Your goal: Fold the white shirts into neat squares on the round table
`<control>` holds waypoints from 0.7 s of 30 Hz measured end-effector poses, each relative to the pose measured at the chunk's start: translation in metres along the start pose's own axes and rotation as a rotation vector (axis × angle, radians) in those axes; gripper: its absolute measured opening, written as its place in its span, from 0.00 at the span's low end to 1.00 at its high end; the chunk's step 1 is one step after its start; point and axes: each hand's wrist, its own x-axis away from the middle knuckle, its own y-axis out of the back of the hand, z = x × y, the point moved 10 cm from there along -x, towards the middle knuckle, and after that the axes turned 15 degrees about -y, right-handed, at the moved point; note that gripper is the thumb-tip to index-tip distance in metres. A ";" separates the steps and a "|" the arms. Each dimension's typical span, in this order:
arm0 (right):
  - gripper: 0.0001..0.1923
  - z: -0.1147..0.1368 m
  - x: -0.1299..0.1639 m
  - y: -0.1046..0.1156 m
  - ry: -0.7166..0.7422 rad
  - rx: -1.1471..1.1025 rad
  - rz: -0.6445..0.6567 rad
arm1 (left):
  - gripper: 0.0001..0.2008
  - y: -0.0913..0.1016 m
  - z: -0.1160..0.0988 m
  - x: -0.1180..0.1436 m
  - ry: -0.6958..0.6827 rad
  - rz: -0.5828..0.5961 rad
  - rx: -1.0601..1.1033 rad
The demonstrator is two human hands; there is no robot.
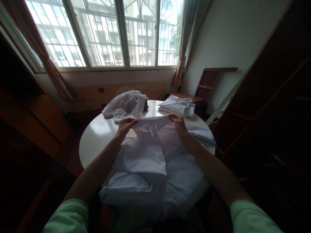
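Observation:
A white shirt [179,168] lies spread over the near part of the round table, and its lower end hangs past the near edge. One side of it is folded inward over the middle. My left hand [126,125] pinches the left end of the shirt's collar. At the collar's right end, my right hand [178,123] grips the cloth between thumb and fingers. The collar is stretched between both hands, slightly raised at the far end of the shirt. A sleeve reaches out to the right across the table.
The round white table [89,142] carries a heap of white clothes [126,105] at the back left and a stack of folded white clothes [177,105] at the back right. Beyond stand a wooden chair [206,84] and a barred window [104,35]. Dark furniture flanks both sides.

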 end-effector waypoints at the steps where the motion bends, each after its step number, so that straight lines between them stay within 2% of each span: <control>1: 0.20 0.000 0.000 0.000 0.003 0.000 -0.004 | 0.20 0.001 -0.001 0.000 -0.007 -0.004 -0.007; 6: 0.17 0.006 0.003 0.005 0.079 0.114 -0.072 | 0.19 0.000 -0.001 0.002 -0.001 0.020 -0.018; 11: 0.10 0.023 0.017 0.021 0.206 0.334 -0.317 | 0.22 -0.012 0.006 0.003 0.013 0.099 0.050; 13: 0.09 0.024 0.020 0.021 0.200 0.329 -0.336 | 0.22 -0.015 0.006 0.003 -0.001 0.113 0.030; 14: 0.09 0.023 0.020 0.016 0.185 0.314 -0.285 | 0.22 -0.017 0.005 0.003 -0.017 0.118 0.014; 16: 0.15 0.012 0.018 -0.007 0.101 0.285 -0.070 | 0.22 -0.023 0.001 0.005 -0.052 0.152 -0.015; 19: 0.28 -0.025 0.027 -0.053 -0.209 0.256 0.356 | 0.21 -0.045 -0.007 0.015 -0.087 0.290 -0.030; 21: 0.33 -0.049 0.041 -0.073 -0.422 0.236 0.547 | 0.20 -0.065 -0.013 0.028 -0.104 0.394 -0.033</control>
